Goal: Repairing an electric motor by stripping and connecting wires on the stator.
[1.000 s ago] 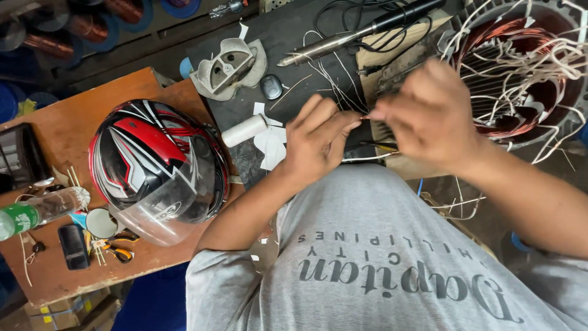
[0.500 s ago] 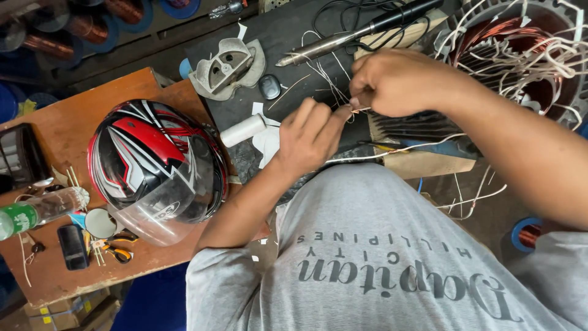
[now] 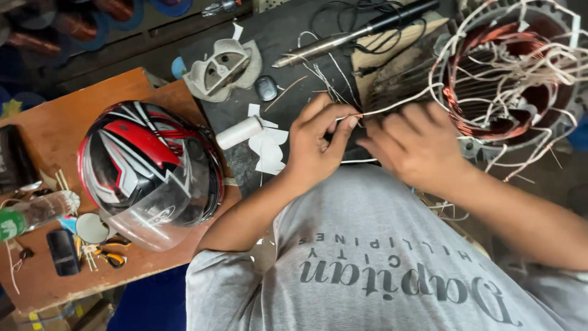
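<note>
My right hand [image 3: 416, 144] hides its own fingertips and the white sleeved wire end [image 3: 392, 105] beneath it. The copper-wound motor stator [image 3: 514, 79] runs off the right edge. The blurred copper coils [image 3: 37, 24] top left are cut off.

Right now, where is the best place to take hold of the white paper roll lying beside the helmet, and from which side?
Probably grip the white paper roll around its middle, coming from above. It lies on its side on the dark board, clear of the left hand, with its round flanks open. The helmet sits close at its lower-left end, so an end approach looks cramped.
</note>
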